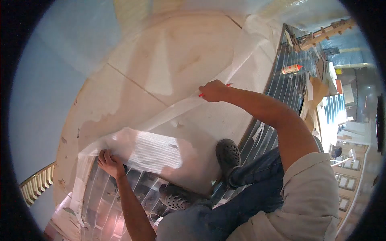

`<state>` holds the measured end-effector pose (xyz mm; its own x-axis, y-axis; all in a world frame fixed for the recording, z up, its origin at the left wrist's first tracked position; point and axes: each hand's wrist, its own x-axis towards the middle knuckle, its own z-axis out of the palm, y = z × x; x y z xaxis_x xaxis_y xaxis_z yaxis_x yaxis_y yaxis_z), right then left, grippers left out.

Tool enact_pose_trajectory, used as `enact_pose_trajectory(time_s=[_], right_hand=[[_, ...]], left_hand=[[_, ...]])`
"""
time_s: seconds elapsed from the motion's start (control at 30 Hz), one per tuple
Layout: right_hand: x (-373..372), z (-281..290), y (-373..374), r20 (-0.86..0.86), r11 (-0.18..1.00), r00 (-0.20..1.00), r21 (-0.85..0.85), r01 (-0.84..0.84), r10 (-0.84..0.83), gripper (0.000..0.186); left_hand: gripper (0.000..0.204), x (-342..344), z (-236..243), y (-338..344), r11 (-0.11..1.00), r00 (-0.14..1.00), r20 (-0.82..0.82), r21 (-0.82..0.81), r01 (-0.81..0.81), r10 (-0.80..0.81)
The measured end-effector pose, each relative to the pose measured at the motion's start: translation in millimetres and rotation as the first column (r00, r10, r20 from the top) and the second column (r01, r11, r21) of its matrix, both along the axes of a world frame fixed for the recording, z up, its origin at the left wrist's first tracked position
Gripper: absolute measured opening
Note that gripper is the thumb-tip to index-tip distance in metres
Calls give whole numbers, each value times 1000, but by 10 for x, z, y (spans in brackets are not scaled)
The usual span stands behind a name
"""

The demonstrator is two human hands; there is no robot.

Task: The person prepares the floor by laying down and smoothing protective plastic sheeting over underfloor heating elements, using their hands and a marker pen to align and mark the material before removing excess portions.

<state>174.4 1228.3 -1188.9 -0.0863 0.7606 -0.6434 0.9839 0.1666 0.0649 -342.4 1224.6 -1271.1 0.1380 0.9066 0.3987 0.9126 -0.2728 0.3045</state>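
My right hand (pixel 214 90) is closed round a slim red pen (pixel 202 94), resting on the edge of a translucent white sheet (pixel 183 105) that crosses a large pale board (pixel 189 48) with a curved rim. My left hand (pixel 109 162), lower left, has its fingers apart and touches the sheet's corner where it lies over a dark striped surface (pixel 106 188); whether it pinches the sheet is unclear. My feet in dark clogs (pixel 228 158) are between my hands, low in the picture.
An orange-capped bottle (pixel 291 69) lies on dark slatted flooring at upper right, near wooden pieces (pixel 323 34), paper and boards (pixel 315 96). A yellow slatted rack (pixel 36 184) is at lower left, beside pale blue surfaces (pixel 40 100).
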Motion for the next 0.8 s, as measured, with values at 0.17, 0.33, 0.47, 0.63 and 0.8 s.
enact_pose_trajectory(time_s=[0.17,0.33,0.47,0.63,0.8], right_hand=[[595,-346,284,-37,842,905,354,408,-423,23],[1211,-829,683,40,603,681,506,617,-731,27],[-239,-340,1356,-583,816,812,472,333,5,31],[-148,441,1158,-372,784,909,614,92,185,25],[668,983,38,1,965,975,148,-219,221,24]], left_hand=[[32,-64,-55,-169,1000,997,70,7,10,-10],[38,694,73,-722,955,887,363,-176,-237,287],[37,878,246,-1106,774,195,758,-633,-11,623],[27,1215,394,-348,494,-147,472,-817,297,869],[25,1309,388,703,613,-98,691,-556,562,716]])
